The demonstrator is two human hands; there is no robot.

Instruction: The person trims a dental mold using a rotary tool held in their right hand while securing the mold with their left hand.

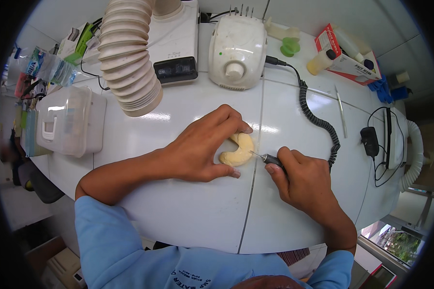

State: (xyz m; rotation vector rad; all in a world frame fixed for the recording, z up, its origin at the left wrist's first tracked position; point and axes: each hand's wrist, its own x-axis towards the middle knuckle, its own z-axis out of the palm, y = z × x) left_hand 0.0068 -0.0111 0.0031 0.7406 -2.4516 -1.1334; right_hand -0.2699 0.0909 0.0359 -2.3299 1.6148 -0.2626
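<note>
A cream-yellow, horseshoe-shaped dental cast (241,153) lies on the white tiled worktop, its open side facing left. My left hand (202,144) grips it, with the fingers at its far end and the thumb at its near end. In my right hand (304,178) is a dark rotary handpiece (274,161), held like a pen. Its thin metal bur (257,154) points left at the cast's right edge; whether the tip touches cannot be made out. A coiled black cord (318,115) runs from behind the right hand up to a white micromotor control box (237,50) with a round knob.
A ribbed suction hose (130,62) hangs down left of centre, beside a white unit (178,33). At far left stands a clear lidded box (72,123). To the right are a slim metal tool (341,111), a red-and-white carton (352,58) with bottles, and a black adapter (370,141).
</note>
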